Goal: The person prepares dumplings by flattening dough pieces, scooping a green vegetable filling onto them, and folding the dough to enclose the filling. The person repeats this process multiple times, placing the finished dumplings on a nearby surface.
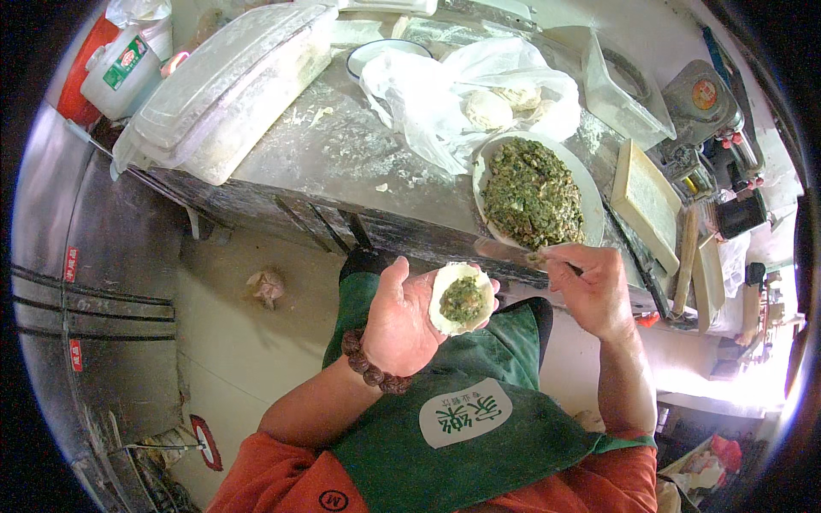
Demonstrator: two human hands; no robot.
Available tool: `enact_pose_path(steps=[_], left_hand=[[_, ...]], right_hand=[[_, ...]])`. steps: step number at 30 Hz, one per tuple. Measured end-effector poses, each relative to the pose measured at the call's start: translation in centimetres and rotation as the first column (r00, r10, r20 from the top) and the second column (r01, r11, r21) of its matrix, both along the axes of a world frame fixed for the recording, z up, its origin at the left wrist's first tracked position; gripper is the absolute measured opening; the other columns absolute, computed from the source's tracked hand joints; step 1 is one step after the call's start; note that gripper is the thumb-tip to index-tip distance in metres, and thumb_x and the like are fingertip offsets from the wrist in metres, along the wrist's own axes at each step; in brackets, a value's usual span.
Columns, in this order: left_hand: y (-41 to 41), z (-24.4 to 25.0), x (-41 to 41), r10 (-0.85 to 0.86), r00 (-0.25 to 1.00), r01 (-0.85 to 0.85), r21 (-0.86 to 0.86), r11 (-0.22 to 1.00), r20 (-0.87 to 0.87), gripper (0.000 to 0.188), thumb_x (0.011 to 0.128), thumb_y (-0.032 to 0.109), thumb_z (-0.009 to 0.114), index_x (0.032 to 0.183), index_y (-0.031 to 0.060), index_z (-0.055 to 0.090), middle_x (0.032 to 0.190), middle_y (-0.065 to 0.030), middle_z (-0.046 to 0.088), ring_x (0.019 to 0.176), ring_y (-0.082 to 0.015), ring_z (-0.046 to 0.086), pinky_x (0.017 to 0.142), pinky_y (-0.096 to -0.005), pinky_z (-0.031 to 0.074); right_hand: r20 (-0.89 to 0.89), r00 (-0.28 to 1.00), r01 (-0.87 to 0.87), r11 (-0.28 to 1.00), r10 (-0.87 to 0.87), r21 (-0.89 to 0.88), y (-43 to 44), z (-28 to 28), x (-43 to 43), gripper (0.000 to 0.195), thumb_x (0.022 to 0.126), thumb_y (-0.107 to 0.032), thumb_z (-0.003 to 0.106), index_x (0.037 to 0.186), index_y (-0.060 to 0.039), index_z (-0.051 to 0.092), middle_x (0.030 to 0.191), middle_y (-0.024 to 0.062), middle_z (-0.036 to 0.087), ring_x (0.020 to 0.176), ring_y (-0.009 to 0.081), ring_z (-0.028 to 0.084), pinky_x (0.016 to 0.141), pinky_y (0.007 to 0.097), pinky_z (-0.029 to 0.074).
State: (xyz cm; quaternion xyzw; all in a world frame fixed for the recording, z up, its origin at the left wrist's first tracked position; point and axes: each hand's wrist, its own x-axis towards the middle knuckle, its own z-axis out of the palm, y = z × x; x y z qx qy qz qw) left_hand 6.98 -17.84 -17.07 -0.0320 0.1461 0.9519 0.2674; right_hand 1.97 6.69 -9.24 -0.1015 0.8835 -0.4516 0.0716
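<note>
On my left hand [403, 320], palm up, rests a round dough wrapper [444, 319] with a mound of green filling [464, 300] in its middle. The fingers support it from beneath, and the thumb stands apart. My right hand [591, 285] grips a thin flat spatula [503, 249], partly blurred, whose blade points left below the bowl's near edge. A bit of filling clings near its middle. Just beyond that hand, a wide white bowl [593, 204] holds a large heap of chopped green filling [532, 189].
An open plastic bag [417, 96] with dough pieces [489, 110] lies behind the bowl on a floury worktop [308, 154]. A long lidded plastic bin [224, 90] occupies the left. At right are a clear tub [625, 96], a shallow tray [646, 199], a rolling pin [686, 260] and a machine [699, 102].
</note>
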Motion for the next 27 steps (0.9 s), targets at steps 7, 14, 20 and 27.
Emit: enact_pose_path(steps=[7,14,20,27], left_hand=[[0.3,0.0,0.2,0.015,1.000,-0.015,-0.064,0.998,-0.005,0.079,0.095,0.063,0.040,0.137,-0.0040,0.049,0.140,-0.0287,0.051,0.127,-0.0425,0.053,0.107,-0.0512,0.042],[0.3,-0.9,0.1,0.060,0.995,-0.073,-0.196,0.978,-0.074,0.048,0.101,0.036,0.047,0.132,0.0008,0.055,0.133,-0.0250,0.057,0.118,-0.0382,0.060,0.098,-0.0471,0.050],[1.7,-1.0,-0.6,0.088,0.994,-0.100,-0.244,0.965,-0.057,0.042,0.099,0.029,0.054,0.130,0.0003,0.056,0.128,-0.0245,0.061,0.114,-0.0377,0.063,0.097,-0.0474,0.051],[2.1,-0.6,-0.4,0.092,0.996,-0.093,-0.186,0.978,-0.014,0.045,0.096,0.030,0.058,0.128,-0.0029,0.057,0.126,-0.0252,0.063,0.111,-0.0397,0.065,0.100,-0.0472,0.050]], right_hand=[[-0.208,0.976,0.087,0.992,-0.066,0.093,4.3,0.5,1.8,0.014,0.085,-0.007,0.067,0.095,0.0004,0.075,0.067,0.0106,0.063,0.063,0.0155,0.060,0.060,0.0298,0.047],[-0.470,0.881,0.249,0.895,-0.050,0.370,7.8,0.0,4.3,0.016,0.075,-0.010,0.069,0.089,-0.0076,0.076,0.073,0.0160,0.063,0.067,0.0333,0.064,0.060,0.0378,0.050],[-0.467,0.875,0.353,0.831,-0.130,0.430,7.6,-2.8,3.9,0.009,0.076,-0.012,0.069,0.083,-0.0091,0.073,0.077,0.0153,0.064,0.066,0.0346,0.064,0.062,0.0407,0.052],[-0.782,0.616,0.480,0.743,0.092,0.466,4.6,-5.1,3.6,0.019,0.076,-0.017,0.074,0.093,-0.0108,0.071,0.113,0.0142,0.061,0.096,0.0357,0.061,0.087,0.0497,0.048]])
